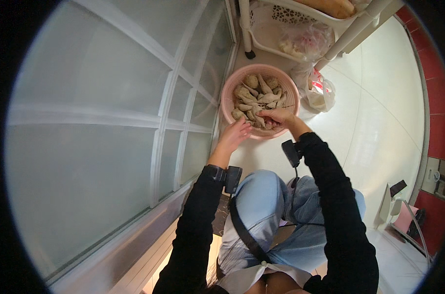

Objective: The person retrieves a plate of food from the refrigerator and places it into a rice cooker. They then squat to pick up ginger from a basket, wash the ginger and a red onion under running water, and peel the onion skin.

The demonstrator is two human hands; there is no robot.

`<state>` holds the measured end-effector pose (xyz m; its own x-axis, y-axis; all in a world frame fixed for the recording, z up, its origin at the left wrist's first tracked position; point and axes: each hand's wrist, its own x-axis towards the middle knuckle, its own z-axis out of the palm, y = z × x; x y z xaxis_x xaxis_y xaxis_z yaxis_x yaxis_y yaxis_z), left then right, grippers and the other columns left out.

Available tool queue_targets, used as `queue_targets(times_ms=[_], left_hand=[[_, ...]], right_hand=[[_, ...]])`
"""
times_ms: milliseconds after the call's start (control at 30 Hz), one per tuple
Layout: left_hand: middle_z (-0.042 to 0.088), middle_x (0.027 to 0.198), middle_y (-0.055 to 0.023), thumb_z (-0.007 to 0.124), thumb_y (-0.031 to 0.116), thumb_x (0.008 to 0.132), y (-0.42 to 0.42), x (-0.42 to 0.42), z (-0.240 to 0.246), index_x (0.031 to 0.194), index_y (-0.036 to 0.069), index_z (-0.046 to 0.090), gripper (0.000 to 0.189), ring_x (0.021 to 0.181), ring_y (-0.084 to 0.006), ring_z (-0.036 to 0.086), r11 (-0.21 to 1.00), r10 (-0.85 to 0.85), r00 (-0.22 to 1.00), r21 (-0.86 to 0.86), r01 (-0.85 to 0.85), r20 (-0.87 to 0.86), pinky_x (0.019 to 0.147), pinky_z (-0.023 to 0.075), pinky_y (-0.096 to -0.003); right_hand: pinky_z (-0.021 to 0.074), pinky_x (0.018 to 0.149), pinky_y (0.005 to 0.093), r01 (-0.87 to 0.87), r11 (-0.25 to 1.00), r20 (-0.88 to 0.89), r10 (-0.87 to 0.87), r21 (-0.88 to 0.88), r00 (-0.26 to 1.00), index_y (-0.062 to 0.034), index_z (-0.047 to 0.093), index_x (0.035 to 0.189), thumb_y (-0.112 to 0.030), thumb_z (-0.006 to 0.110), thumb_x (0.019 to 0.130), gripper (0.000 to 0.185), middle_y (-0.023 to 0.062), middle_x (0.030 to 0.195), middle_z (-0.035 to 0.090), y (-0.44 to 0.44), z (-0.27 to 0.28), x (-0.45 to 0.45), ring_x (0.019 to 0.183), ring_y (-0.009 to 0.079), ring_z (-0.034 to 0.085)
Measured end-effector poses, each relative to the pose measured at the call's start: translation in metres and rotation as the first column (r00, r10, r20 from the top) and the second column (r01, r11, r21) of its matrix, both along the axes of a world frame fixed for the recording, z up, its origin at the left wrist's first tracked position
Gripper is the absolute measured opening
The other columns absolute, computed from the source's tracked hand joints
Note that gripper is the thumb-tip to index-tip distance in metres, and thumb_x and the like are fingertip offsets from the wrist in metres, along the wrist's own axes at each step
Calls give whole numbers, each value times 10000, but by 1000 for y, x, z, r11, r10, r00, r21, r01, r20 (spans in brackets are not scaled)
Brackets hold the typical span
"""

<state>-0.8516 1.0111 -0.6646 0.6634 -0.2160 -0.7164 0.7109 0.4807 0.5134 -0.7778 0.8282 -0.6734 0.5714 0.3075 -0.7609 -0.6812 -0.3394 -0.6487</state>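
Note:
Before me on the floor sits a round pink plastic colander basket [230,76] with several pale, dusty tubers [268,98] in it. Some are slender with tapered ends; others, like one round tuber [251,81], are rough and brownish. My right hand [280,117] reaches over the near right rim, its thumb and curled fingers around a pale tuber [259,120]. Part of that tuber is hidden by the fingers. At the near left rim is my left hand [235,135], fingers extended and slightly apart, with nothing visible in it.
A white rack [246,27] with plastic trays stands beyond the basket, holding a clear bag [310,38]. Right of the basket, a filled plastic bag [319,92] rests on the tiled floor [384,110]. A frosted-glass panelled door [108,81] rises close on the left.

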Motion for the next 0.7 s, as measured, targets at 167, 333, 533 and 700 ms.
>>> queue_targets(times_ms=[167,333,533,700], left_hand=[[442,1073,-93,496,340,820,-17,15,11,1139,69,391,433,1002,-223,419,957,97,995,-272,-101,-29,815,396,-353],[488,967,-90,465,285,842,-17,19,-1,1103,73,400,342,875,-218,490,940,189,978,-274,-205,-83,782,418,-381],[512,947,-84,397,247,869,-3,7,-35,1112,93,405,288,848,-213,510,930,227,972,-282,-237,-68,764,431,-399],[521,956,-74,425,218,855,-4,3,-39,1099,112,425,266,873,-201,509,948,220,974,-224,-226,-52,750,436,-399]], right_hand=[[363,402,237,-479,848,166,519,-227,839,-59,596,568,-394,640,682,357,31,497,527,7,58,8,409,116,472],[453,528,291,-505,643,130,681,-576,721,-35,630,717,-409,658,636,384,77,604,590,-3,70,41,558,192,570],[441,699,376,-269,596,504,793,-756,341,-119,597,916,-264,646,606,346,107,794,601,-40,10,71,787,295,563],[437,723,375,-222,596,533,796,-772,286,-138,573,985,-296,655,595,429,130,812,596,-24,-27,68,810,297,557]])
